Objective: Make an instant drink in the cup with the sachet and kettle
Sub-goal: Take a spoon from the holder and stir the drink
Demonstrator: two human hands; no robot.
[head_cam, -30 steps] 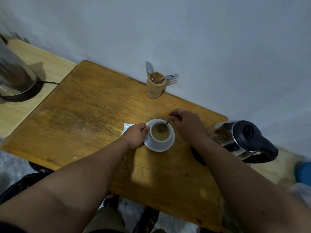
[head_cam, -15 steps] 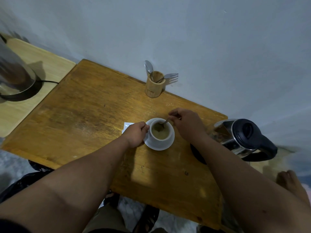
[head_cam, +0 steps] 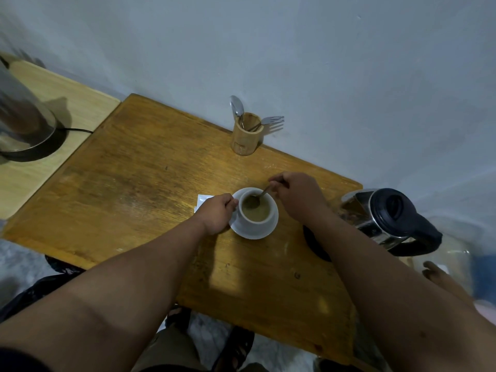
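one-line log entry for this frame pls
stage: stirring | right hand: holds spoon in cup | left hand: steadies cup | kettle: set down, right

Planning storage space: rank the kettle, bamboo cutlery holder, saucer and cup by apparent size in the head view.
1. kettle, though it sits near the frame edge, where the wide lens distorts
2. saucer
3. bamboo cutlery holder and cup: too alike to rank

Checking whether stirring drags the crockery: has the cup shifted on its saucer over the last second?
No. The cup sits at the same spot on the saucer, steadied by the left hand; only the spoon in the right hand moved.
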